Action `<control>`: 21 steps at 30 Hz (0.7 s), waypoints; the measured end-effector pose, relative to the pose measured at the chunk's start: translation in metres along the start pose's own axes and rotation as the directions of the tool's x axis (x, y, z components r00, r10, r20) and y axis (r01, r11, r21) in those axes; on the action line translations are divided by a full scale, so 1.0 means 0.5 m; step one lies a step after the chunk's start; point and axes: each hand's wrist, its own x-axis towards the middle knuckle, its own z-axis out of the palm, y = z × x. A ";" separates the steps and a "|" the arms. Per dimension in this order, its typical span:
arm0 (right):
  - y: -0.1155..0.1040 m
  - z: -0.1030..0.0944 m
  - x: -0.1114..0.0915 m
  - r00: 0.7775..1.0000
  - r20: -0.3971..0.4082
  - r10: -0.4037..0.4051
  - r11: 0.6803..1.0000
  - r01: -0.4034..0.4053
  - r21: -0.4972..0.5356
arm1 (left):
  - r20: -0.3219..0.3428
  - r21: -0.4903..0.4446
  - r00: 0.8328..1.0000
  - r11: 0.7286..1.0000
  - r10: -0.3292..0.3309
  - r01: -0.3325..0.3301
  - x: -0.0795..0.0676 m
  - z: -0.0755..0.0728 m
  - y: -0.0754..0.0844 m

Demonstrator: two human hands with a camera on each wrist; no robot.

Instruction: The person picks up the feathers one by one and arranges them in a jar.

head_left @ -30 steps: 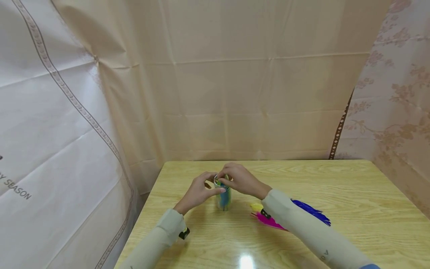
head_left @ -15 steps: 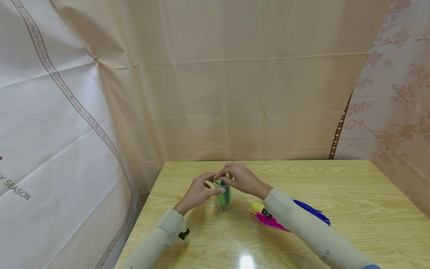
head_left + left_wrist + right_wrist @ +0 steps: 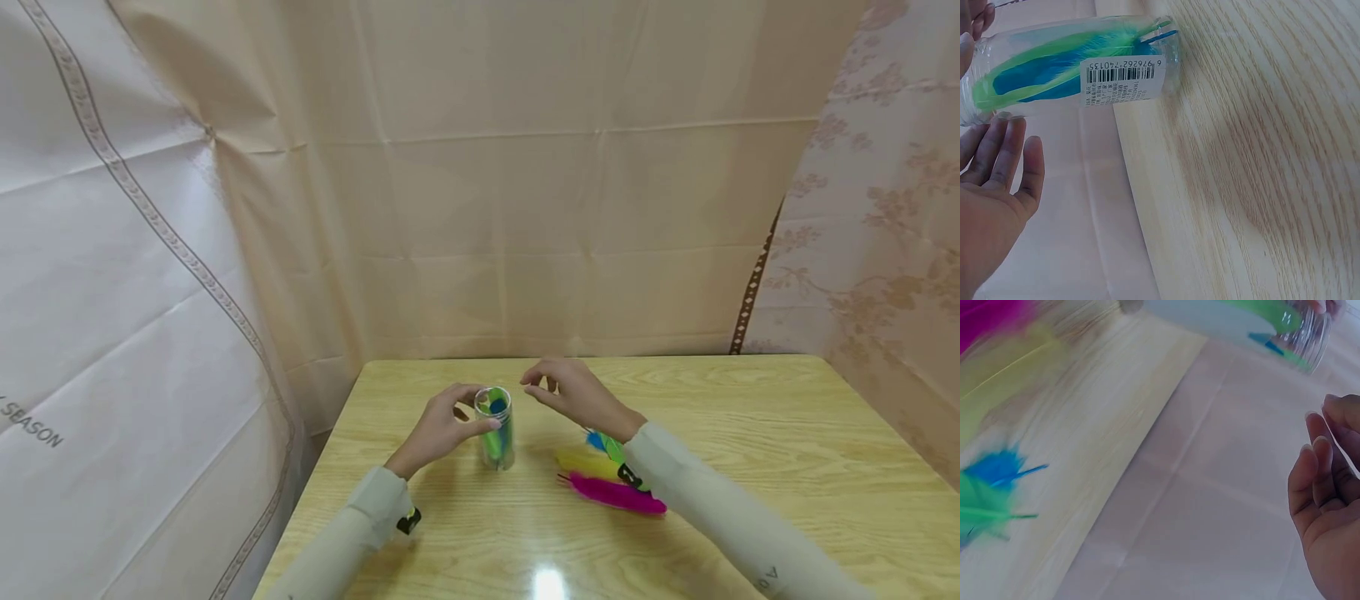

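Note:
A clear jar [image 3: 504, 442] stands upright on the wooden table, with a green feather [image 3: 1022, 60] and a blue feather [image 3: 1047, 78] inside. A white barcode label [image 3: 1124, 78] is stuck to its side. Fingers and thumb of my left hand [image 3: 438, 429] hold the jar near its rim. My right hand [image 3: 573, 392] hovers to the right of the jar's mouth, its fingers loosely bent with nothing between them. Below that wrist lie a magenta feather [image 3: 615, 493], a yellow feather [image 3: 585, 463], a green feather [image 3: 985, 509] and a blue feather [image 3: 997, 469], partly hidden by the right sleeve.
The wooden table [image 3: 780, 450] reaches back to a beige cloth backdrop [image 3: 555, 208]. A white cloth [image 3: 135, 350] hangs at the left and a flowered one [image 3: 892, 233] at the right.
My right hand has left the jar's mouth and moved right. The green and blue feathers in the jar stay there. My left hand keeps its hold on the jar.

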 end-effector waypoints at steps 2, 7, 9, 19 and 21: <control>0.009 -0.007 -0.012 1.000 -0.002 0.020 1.000 -0.020 -0.006 | 0.000 0.000 1.000 1.000 0.000 0.000 0.001 0.000 0.000; 0.025 -0.025 -0.046 0.998 -0.008 0.060 0.998 -0.060 -0.019 | -0.007 0.003 1.000 1.000 0.005 -0.005 0.002 0.001 0.000; 0.030 -0.032 -0.061 0.996 -0.005 0.084 0.996 -0.084 -0.021 | -0.010 0.004 1.000 1.000 0.003 -0.003 0.002 0.001 -0.001; 0.064 -0.056 -0.117 0.992 -0.005 0.128 0.990 -0.128 -0.057 | -0.010 -0.004 1.000 1.000 -0.008 0.008 0.001 0.000 0.002; 0.070 -0.060 -0.127 0.990 -0.007 0.140 0.988 -0.140 -0.061 | -0.010 -0.008 1.000 1.000 -0.002 0.002 0.000 0.001 0.003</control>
